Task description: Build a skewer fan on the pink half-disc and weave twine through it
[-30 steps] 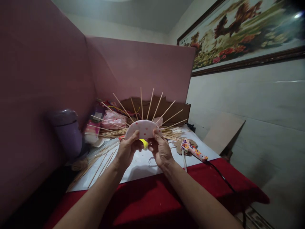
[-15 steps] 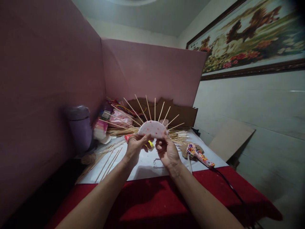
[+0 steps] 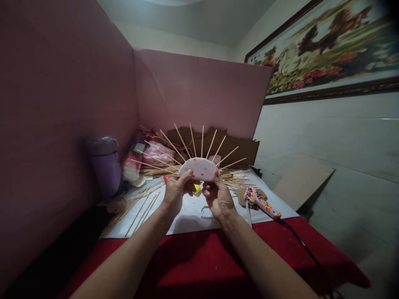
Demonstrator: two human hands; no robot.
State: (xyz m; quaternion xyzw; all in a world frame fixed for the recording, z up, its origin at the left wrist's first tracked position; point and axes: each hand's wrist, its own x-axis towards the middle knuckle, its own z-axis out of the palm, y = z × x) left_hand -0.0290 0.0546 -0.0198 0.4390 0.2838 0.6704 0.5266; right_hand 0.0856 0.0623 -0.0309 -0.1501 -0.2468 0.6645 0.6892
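Between my hands is a half-round piece covered in pale pink spotted fabric (image 3: 199, 168), held up above the table. Several thin wooden sticks (image 3: 202, 141) fan out from its curved edge like rays. My left hand (image 3: 176, 191) pinches the lower left corner, thumb on the near face. At the lower right corner, my right hand (image 3: 219, 197) grips the piece with the thumb against its edge. The fingers behind the piece are partly hidden. Below and behind the hands a small yellow object (image 3: 197, 189) shows in part; its kind is unclear.
A flower-patterned hot glue gun (image 3: 262, 202) lies at the right, its cord trailing off the red cloth (image 3: 193, 261). Loose sticks (image 3: 143, 214) lie left on the white sheet (image 3: 187, 220). A purple lidded container (image 3: 106, 172) stands at left. Cardboard (image 3: 240, 149) leans at the back.
The fabric-covered piece has shifted slightly and turned a little toward me, its right-hand sticks now reaching farther right. Both hands keep hold of it.
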